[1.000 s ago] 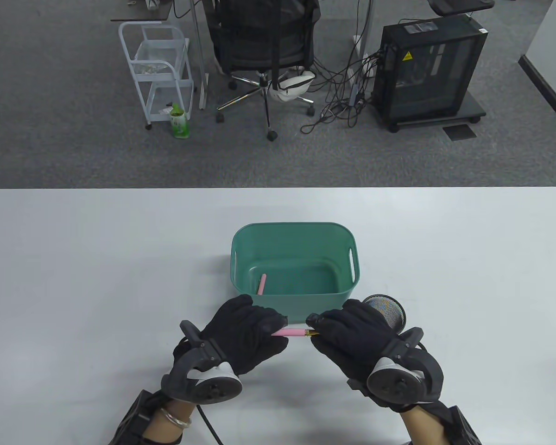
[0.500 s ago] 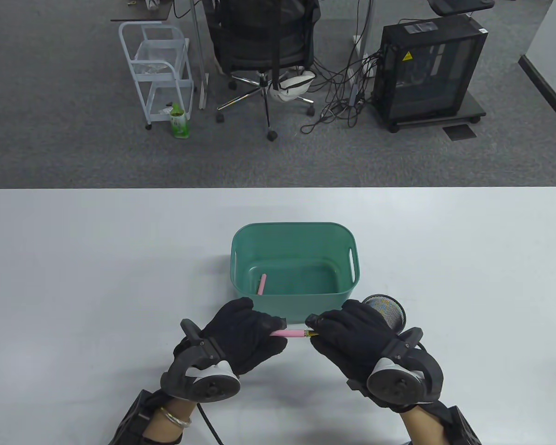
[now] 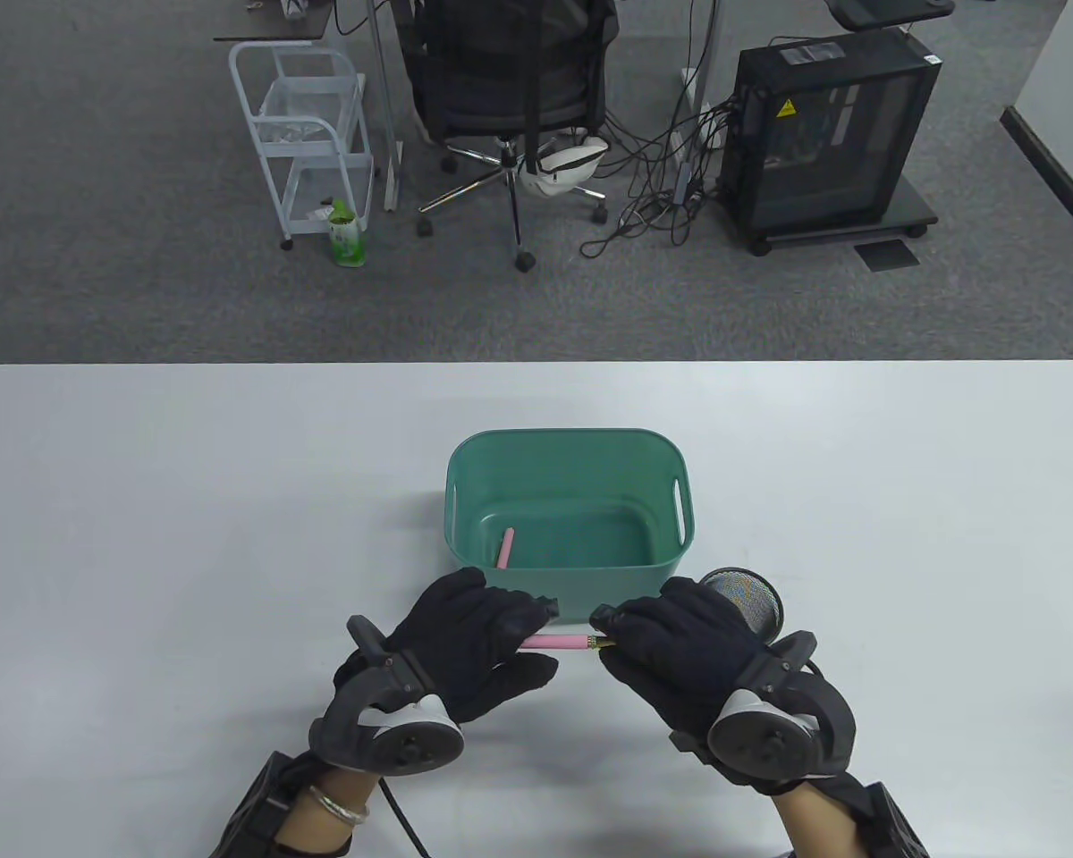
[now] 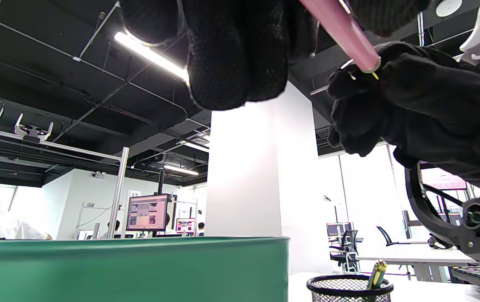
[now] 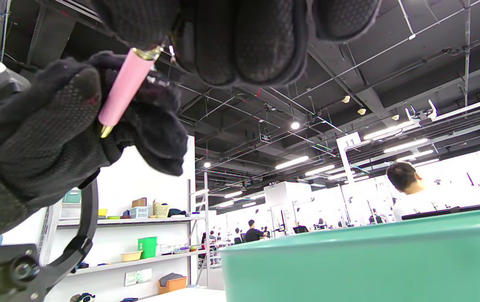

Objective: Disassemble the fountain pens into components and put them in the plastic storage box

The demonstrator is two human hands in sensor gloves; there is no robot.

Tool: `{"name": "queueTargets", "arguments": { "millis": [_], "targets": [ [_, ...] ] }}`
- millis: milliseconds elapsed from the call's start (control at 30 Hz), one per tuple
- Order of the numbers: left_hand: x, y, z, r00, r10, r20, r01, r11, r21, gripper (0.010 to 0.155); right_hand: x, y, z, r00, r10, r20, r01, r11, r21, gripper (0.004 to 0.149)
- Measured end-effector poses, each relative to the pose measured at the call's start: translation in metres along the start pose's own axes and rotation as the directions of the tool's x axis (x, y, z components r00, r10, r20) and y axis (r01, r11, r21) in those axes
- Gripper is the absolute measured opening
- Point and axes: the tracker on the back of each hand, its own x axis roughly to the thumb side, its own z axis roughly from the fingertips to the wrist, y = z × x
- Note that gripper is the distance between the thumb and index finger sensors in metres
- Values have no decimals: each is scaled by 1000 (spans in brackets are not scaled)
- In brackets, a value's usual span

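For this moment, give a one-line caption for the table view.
Both hands grip a pink pen beside a green box.

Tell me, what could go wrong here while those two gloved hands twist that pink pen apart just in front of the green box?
The left hand and right hand grip the pink pen above the table, not over the green box. If a part comes loose suddenly, it might drop and roll away. The mesh cup stands right beside the right hand, so a jerk could knock it over. The thick gloves may also slip on the smooth barrel.
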Motion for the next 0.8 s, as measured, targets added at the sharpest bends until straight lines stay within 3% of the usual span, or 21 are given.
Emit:
{"name": "queueTargets", "arguments": {
  "millis": [167, 467, 800],
  "targets": [
    [1, 1, 0, 1000, -10, 1, 10, 1000, 12, 65, 0, 0, 0, 1000, -1, -1, 1, 1000, -1, 41],
    [2, 1, 0, 1000, -26, 0, 26, 1000, 15, 48, 0, 0, 0, 1000, 0, -1, 0, 1000, -5, 41],
    [3, 0, -1, 1000, -19, 3, 19, 1000, 16, 48, -1, 0, 0, 1000, -1, 0, 1, 1000, -6, 41]
  ]
}}
